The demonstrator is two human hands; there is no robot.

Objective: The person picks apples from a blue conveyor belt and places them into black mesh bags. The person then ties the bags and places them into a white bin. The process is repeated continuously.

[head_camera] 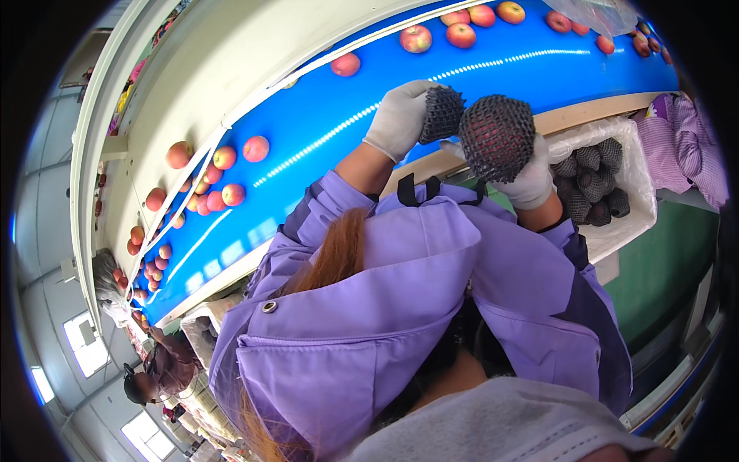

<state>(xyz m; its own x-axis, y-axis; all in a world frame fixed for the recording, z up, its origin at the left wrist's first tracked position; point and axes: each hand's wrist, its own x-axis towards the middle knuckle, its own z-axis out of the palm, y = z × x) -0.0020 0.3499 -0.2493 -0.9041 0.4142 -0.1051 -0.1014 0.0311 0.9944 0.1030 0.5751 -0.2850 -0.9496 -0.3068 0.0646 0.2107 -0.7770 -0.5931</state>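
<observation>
My left hand, in a pale knit glove, holds a dark foam net sleeve above the blue conveyor belt. Whether anything is inside that sleeve I cannot tell. Just to the right, my right hand, gloved too, grips an apple in a black foam net; red skin shows through the mesh. Its fingers are partly hidden behind the fruit. The two netted items are close together. Loose red and yellow apples lie on the belt beyond my hands.
A white lined crate with several netted apples stands at the right, beside a purple checked sleeve. More apples rest on the belt at left, below a cream panel. A co-worker is at the lower left.
</observation>
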